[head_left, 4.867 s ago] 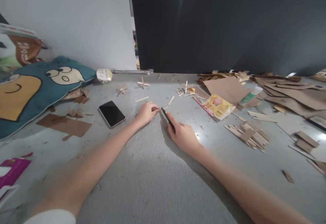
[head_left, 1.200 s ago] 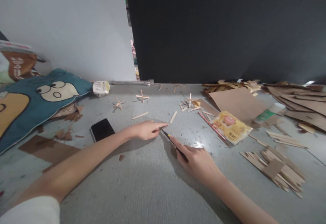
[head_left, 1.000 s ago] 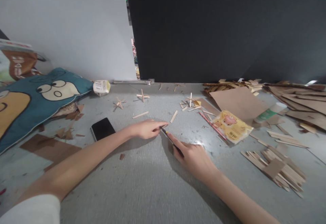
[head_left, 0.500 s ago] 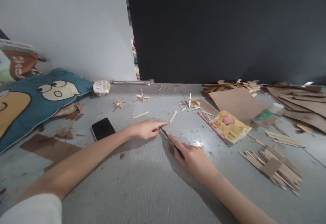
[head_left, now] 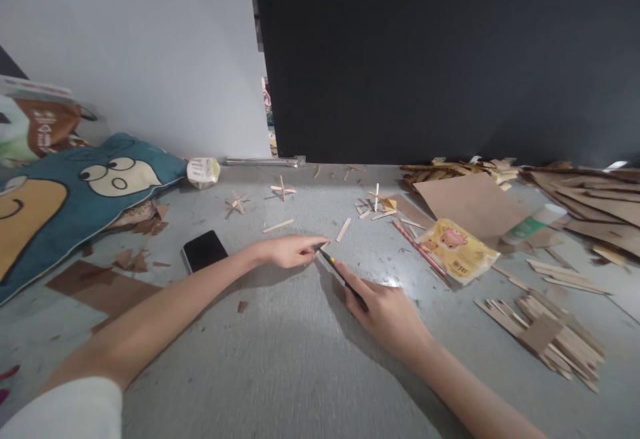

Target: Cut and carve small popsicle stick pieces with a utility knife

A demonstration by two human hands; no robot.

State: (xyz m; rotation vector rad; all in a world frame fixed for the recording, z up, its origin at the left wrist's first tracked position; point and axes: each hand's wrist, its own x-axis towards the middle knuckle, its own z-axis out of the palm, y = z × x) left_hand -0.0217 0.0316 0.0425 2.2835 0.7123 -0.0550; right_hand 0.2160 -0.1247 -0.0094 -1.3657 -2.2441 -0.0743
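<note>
My left hand [head_left: 289, 251] rests on the grey floor [head_left: 280, 359], fingers pressed together on a small wooden stick piece that is mostly hidden beneath them. My right hand [head_left: 383, 309] grips a thin black utility knife [head_left: 336, 270] with a yellow mark, its tip touching the floor just beside my left fingertips. Loose wooden sticks [head_left: 343, 229] lie a little beyond both hands.
A black phone [head_left: 204, 250] lies left of my left hand. A blue cartoon cushion [head_left: 75, 192] and brown card scraps [head_left: 100, 286] sit far left. A yellow packet [head_left: 453, 249], pink pencil [head_left: 417, 249], cardboard sheets [head_left: 470, 202] and a stick pile [head_left: 545, 332] lie right.
Both hands stay in nearly the same place, the knife tip still at my left fingertips. The view has shifted slightly.
</note>
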